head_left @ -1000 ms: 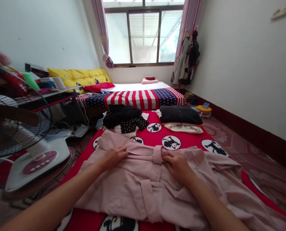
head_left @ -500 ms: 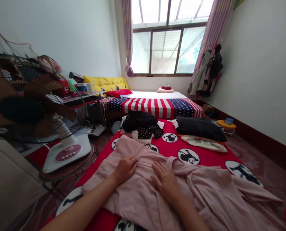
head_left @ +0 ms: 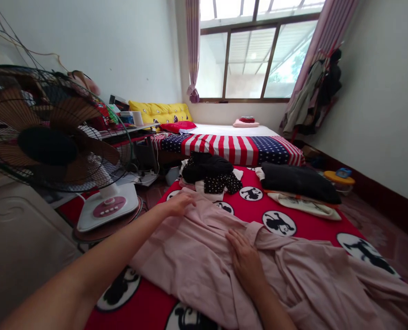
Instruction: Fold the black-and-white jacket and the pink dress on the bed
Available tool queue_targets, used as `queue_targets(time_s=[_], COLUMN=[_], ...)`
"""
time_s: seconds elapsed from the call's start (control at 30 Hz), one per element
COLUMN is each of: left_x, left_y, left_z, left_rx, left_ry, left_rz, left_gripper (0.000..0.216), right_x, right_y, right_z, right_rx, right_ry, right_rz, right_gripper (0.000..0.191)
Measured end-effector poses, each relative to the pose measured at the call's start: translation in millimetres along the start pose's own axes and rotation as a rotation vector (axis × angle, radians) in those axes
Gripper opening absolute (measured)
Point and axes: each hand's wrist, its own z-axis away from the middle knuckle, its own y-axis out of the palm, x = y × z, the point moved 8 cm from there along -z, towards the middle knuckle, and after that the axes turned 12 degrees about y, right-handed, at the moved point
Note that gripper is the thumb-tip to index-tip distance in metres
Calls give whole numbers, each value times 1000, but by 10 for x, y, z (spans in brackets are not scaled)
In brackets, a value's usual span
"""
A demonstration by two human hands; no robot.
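A pale pink garment [head_left: 204, 256] lies spread on a red blanket [head_left: 313, 227] printed with black cartoon figures in white circles. My left hand [head_left: 180, 203] reaches out to the garment's far left corner, fingers curled on the cloth edge. My right hand [head_left: 245, 259] lies flat on the middle of the garment, fingers stretched out and pressing it down.
A standing fan [head_left: 49, 133] on a white base [head_left: 108, 211] stands at the left. Beyond the garment lie a pile of dark clothes [head_left: 209, 173] and a black folded stack [head_left: 298, 181]. Behind is a striped bed [head_left: 234, 146], a window and hanging clothes [head_left: 313, 98].
My left hand has moved from the middle of the garment out to its far left corner. My right hand stays flat near the centre. The view has turned left.
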Motion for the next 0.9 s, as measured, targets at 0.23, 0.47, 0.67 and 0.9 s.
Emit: queue_targets(time_s=[0.23,0.47,0.67,0.9], left_x=[99,7,-195,-228], left_y=[90,-189,-252,143], left_z=[471,519,843,1148], left_rx=[-50,-176,-192,-264], left_ry=[-59,-88,-23,-97], left_rz=[-68,-174,-200,-114], left_gripper=[38,27,22,24], right_x=[3,0,17,144], right_y=[-14,-247,-375,-479], right_z=[-8,57,77,89], right_rx=[-71,-215,-317,-405], right_ry=[-5,-45,-22,-78], right_rz=[-65,-265,-196,11], right_gripper=[44,30,25,22])
